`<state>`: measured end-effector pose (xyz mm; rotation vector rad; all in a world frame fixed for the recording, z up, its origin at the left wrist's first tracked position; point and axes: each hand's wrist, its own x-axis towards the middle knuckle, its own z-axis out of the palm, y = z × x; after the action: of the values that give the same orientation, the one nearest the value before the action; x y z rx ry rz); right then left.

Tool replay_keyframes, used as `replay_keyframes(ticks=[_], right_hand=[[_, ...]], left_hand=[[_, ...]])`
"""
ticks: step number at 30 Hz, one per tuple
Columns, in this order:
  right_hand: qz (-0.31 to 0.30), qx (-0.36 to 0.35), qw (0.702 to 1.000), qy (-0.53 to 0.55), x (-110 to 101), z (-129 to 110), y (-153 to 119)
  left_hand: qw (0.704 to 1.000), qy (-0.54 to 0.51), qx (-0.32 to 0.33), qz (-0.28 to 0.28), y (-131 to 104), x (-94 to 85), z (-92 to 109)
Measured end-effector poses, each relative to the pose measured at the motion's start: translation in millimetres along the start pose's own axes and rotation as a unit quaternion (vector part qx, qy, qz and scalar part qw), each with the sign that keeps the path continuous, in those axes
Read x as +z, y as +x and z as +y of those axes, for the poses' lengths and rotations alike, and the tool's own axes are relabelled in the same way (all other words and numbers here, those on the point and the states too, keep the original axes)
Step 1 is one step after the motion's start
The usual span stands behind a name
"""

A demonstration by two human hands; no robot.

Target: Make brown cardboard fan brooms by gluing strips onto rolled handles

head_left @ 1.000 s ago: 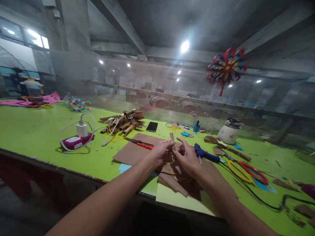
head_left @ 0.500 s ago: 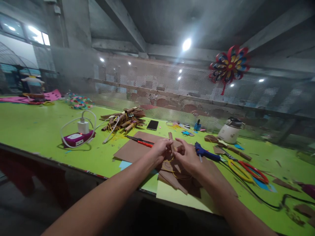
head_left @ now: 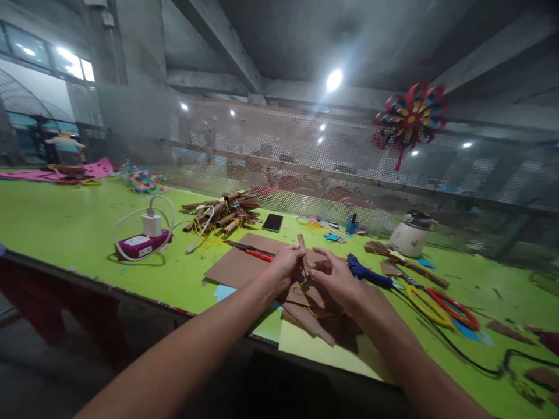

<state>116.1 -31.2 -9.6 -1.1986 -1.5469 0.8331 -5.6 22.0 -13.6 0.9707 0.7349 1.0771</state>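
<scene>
My left hand is closed around a narrow rolled tube of brown paper, whose upper end sticks up past the fingers. Close on its right, my right hand pinches yellow string with thumb and forefinger near the tube's lower part; the fingertips are small in view. The string hangs in loops over stacked brown paper pieces. Beside my left hand, red-handled scissors lie on a brown sheet. A blue glue gun rests just right of my right hand.
Brown paper rolls with yellow string are heaped at the back left, near a phone. A purple power strip with cables sits left. At right are yellow-and-red-handled scissors, the glue gun's black cord and a white jug.
My right hand's fingers have closed slightly at the tube's lower part. The tube stays in my left hand, and the whole view has shifted a little.
</scene>
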Motion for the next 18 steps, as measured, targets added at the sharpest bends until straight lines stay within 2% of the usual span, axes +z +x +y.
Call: replay_keyframes(ticks=[3, 9, 18], right_hand=[[0.031, 0.011, 0.999, -0.021, -2, 1, 3], [0.087, -0.030, 0.986, -0.141, 0, 11, 9], [0.110, -0.055, 0.977, -0.177, 5, 6, 3]], left_hand=[[0.999, 0.016, 0.030, -0.008, 0, 2.2, -1], [0.998, 0.024, 0.042, -0.027, -4, 6.7, -2], [0.999, 0.012, 0.031, -0.031, -3, 6.2, -5]])
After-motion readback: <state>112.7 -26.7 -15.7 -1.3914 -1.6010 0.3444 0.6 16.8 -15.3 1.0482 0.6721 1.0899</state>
